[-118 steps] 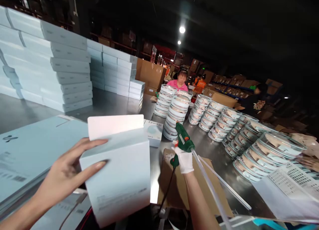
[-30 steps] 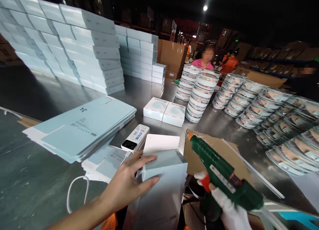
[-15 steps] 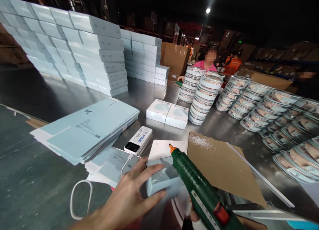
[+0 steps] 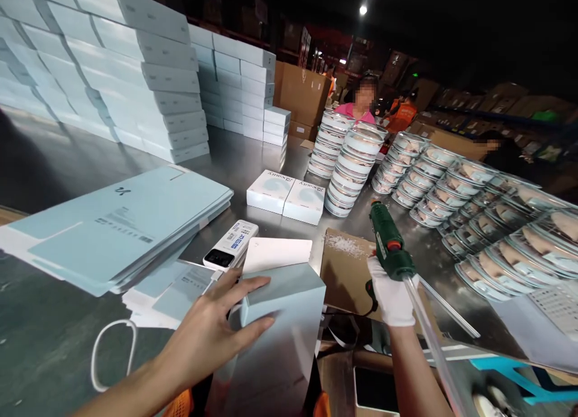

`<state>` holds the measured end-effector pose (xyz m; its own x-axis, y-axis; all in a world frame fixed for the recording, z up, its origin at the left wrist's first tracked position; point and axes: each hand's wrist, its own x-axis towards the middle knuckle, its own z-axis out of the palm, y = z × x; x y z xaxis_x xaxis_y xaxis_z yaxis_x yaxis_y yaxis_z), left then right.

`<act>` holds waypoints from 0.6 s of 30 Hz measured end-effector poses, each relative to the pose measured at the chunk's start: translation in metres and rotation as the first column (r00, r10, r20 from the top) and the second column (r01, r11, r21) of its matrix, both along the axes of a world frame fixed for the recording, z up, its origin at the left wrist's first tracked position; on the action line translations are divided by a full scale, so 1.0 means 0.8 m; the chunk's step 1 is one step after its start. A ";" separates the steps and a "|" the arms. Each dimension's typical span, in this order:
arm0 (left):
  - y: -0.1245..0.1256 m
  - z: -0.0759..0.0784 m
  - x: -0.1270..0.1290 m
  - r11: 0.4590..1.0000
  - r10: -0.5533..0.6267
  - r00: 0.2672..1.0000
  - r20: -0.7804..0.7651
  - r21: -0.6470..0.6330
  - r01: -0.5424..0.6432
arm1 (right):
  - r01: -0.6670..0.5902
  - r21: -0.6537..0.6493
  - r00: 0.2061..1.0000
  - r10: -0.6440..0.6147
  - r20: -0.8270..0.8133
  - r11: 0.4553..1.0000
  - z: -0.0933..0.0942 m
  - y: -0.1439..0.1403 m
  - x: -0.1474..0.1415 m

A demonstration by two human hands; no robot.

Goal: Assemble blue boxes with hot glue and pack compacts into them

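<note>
"Beauty" on 2 white boxes.

The gloved right hand has lifted the green hot glue gun away from the pale blue cardboard box, where its nozzle hovered over the open white flap half a second ago. The gun now rests over the brown cardboard sheet, nozzle pointing away. The box top looks closed in, the bare left hand pressing its near edge.
</note>
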<state>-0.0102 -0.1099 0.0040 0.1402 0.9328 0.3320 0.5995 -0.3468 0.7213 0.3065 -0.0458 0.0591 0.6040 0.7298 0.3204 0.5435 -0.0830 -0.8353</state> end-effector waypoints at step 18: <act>0.000 0.003 0.003 0.996 -0.069 0.997 -0.027 0.058 0.071 | 0.194 -0.034 0.957 -0.181 0.225 0.980 -0.004 -0.054 0.005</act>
